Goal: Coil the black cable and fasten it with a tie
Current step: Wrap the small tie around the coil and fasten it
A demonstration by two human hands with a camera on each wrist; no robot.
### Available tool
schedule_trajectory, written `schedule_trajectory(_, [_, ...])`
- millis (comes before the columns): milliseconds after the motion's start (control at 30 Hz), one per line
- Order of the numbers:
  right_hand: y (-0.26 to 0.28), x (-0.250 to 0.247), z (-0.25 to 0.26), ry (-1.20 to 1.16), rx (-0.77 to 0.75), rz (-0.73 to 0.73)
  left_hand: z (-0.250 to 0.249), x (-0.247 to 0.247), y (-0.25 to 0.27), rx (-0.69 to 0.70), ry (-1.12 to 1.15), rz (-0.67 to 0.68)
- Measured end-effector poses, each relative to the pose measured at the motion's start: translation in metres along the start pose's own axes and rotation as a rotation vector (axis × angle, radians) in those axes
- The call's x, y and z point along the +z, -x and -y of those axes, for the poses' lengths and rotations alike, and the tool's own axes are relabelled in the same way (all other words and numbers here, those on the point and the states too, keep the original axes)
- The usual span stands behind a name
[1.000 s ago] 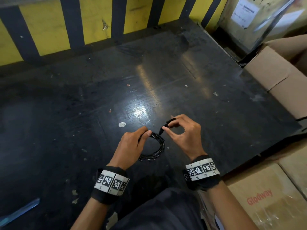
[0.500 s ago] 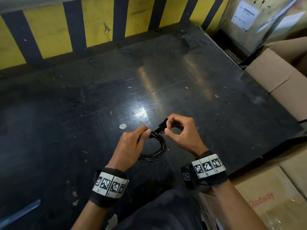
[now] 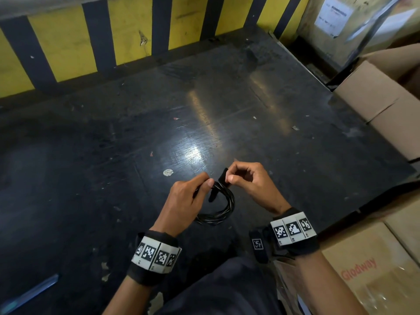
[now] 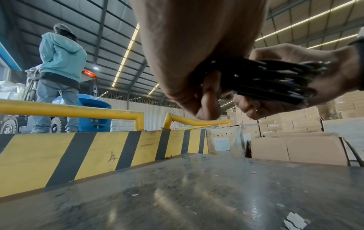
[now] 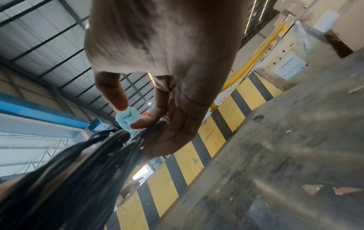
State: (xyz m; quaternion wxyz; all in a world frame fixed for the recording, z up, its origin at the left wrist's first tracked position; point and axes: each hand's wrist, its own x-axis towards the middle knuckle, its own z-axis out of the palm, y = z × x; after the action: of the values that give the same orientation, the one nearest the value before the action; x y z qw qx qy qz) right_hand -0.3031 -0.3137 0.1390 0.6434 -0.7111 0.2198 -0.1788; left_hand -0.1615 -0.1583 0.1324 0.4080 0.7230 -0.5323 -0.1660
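Note:
The black cable (image 3: 223, 209) is wound into a small coil held just above the dark table (image 3: 204, 105). My left hand (image 3: 193, 192) grips the coil's upper left part between thumb and fingers. My right hand (image 3: 241, 177) pinches a black strap tie (image 3: 222, 176) at the coil's top; one end of the tie hangs down inside the loop. In the left wrist view the bundled cable (image 4: 265, 77) runs from my left hand's fingers (image 4: 208, 99) to the right hand behind. In the right wrist view the cable (image 5: 78, 163) is blurred and close under the fingers (image 5: 149, 121).
A yellow and black striped barrier (image 3: 127, 39) runs along the table's far edge. Cardboard boxes (image 3: 381, 98) stand at the right and near right (image 3: 375, 269). A person in a light blue hoodie (image 4: 59, 62) stands beyond the barrier by a forklift.
My right hand has moved closer to the left hand and brought the tie onto the top of the coil. The left hand holds the coil in much the same place.

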Motion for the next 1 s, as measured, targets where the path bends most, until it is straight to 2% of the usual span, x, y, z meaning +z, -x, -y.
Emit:
schedule_trajectory(100, [0.005, -0.005, -0.001, -0.005, 0.031, 0.095, 0.000, 0.002, -0.002, -0.017, 0.016, -0.024])
schedule_trajectory(200, [0.010, -0.003, 0.000, 0.029, 0.025, 0.130, -0.002, 0.002, -0.003, -0.033, 0.021, -0.041])
schedule_trajectory(367, [0.011, 0.005, 0.001, 0.210, -0.045, 0.093, -0.004, 0.004, -0.003, -0.060, 0.037, -0.042])
schedule_trajectory(600, [0.013, 0.011, 0.005, 0.325, -0.085, 0.044, -0.006, 0.006, -0.001, -0.074, 0.069, -0.036])
schedule_trajectory(833, [0.017, 0.015, 0.006, 0.376, -0.071, 0.037, -0.003, 0.012, -0.001, -0.097, 0.057, -0.054])
schedule_trajectory(1000, [0.018, 0.017, 0.005, 0.353, -0.107, -0.036, -0.006, 0.013, -0.001, -0.106, 0.061, -0.051])
